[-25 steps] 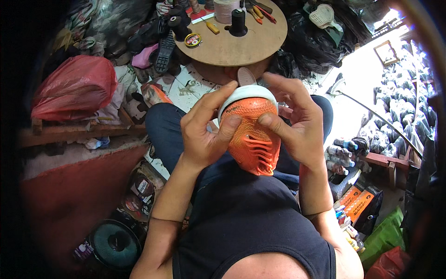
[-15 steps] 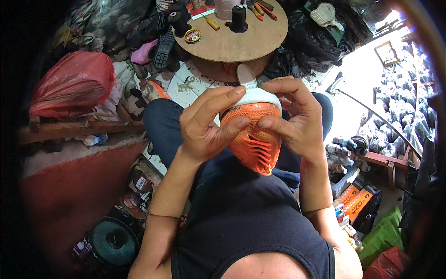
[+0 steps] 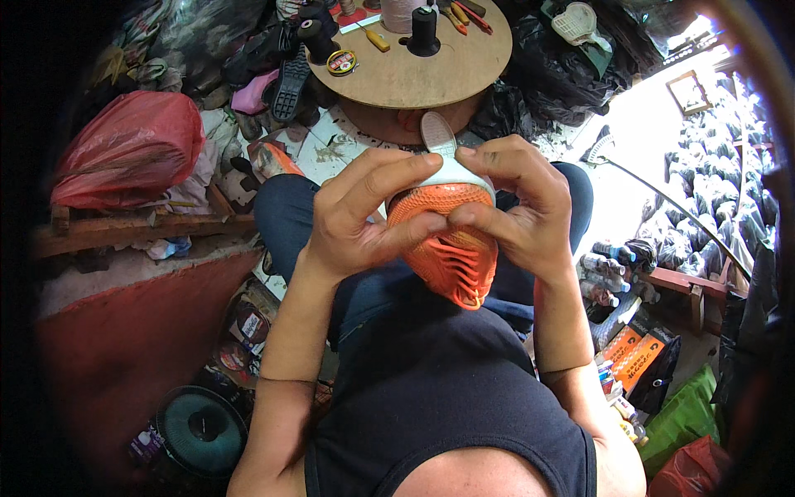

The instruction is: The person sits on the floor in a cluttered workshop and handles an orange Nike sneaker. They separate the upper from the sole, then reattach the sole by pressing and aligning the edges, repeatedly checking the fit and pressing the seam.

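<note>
An orange knit sneaker (image 3: 443, 207) is held up in front of my chest, its laced opening toward me and its toe away. Its pale sole (image 3: 455, 171) shows along the toe end, and a sole flap (image 3: 437, 132) sticks out at the far side. My left hand (image 3: 352, 211) grips the shoe's left side, thumb on the upper and fingers on the sole edge. My right hand (image 3: 522, 203) pinches the right side the same way. Both thumbs meet near the middle of the upper. The underside of the shoe is hidden.
Beyond the shoe, a round wooden table (image 3: 397, 79) bears black thread spools (image 3: 424, 33), a yellow-handled awl (image 3: 377, 40) and pliers. A red plastic bag (image 3: 132, 149) lies at left. Water bottles (image 3: 603, 265) and orange boxes (image 3: 633, 356) sit at right.
My left thumb has slid inward across the upper toward the right thumb. The shoe has shifted slightly left, and both hands keep hold of it.
</note>
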The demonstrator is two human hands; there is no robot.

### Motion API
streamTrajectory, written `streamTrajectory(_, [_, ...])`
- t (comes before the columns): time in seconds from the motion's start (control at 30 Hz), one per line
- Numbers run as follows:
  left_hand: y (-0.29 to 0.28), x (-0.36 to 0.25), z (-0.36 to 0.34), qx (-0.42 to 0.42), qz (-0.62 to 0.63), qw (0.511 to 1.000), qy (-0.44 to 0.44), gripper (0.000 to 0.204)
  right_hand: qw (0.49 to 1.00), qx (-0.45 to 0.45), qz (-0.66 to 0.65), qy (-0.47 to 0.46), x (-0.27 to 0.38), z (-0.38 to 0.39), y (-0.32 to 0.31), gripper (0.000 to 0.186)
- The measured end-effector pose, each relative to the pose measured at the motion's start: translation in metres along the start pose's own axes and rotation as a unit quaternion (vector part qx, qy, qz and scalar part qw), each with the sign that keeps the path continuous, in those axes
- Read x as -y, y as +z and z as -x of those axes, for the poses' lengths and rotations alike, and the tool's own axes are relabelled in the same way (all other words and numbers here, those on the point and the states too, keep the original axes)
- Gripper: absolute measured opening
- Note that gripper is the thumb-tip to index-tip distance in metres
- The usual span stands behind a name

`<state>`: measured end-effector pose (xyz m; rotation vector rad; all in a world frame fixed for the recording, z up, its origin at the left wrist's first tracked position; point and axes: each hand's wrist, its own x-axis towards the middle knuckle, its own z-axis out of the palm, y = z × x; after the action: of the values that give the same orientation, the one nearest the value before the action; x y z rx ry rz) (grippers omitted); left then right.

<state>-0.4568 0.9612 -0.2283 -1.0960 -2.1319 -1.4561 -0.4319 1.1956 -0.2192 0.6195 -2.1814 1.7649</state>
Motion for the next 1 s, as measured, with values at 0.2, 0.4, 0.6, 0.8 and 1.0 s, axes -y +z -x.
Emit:
streamTrajectory(0.2, [0.002,0.009,-0.002,-0.021,-0.009,0.998,0.056,0.048,0.998,-0.003,0.037,-0.051,0.0,-0.005,0.001,0.04])
streamTrajectory(0.4, [0.008,0.021,0.004,-0.052,0.087,0.994,-0.029,0.044,0.998,0.021,-0.032,0.049,-0.012,-0.002,-0.001,0.068])
streamTrajectory(0.6, [-0.001,0.058,-0.012,-0.155,0.275,0.941,-0.125,0.042,0.95,0.046,-0.273,0.145,-0.032,0.005,0.01,0.101])
streamTrajectory(0.8, [0.001,0.067,-0.008,-0.141,0.307,0.923,-0.185,0.039,0.941,0.067,-0.273,0.187,-0.037,0.032,0.025,0.092])
streamTrajectory(1.0, [0.019,0.078,-0.018,-0.084,0.244,0.931,-0.258,0.03,0.776,0.073,-0.537,0.322,-0.08,0.05,0.041,0.087])
